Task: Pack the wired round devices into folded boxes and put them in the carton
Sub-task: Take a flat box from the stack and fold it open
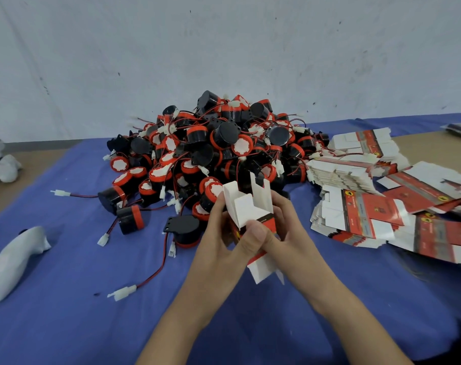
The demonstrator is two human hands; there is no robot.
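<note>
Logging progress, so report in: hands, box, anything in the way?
Hands: left hand and right hand both hold one box. Flaps open, top and bottom. Close behind, device pile; flat boxes at right, neither blocking.

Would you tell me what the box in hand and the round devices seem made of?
Box: thin printed cardboard, white inside, matte; its flaps hold sharp creases. Round devices: likely moulded plastic, black and red, slightly glossy, judging by smooth highlights.

No words can be read. The flat boxes [366,214] carry small print on red and grey bands and yellow round badges, all too blurred; the dark strip on the half-folded box [248,206] is likewise illegible.
</note>
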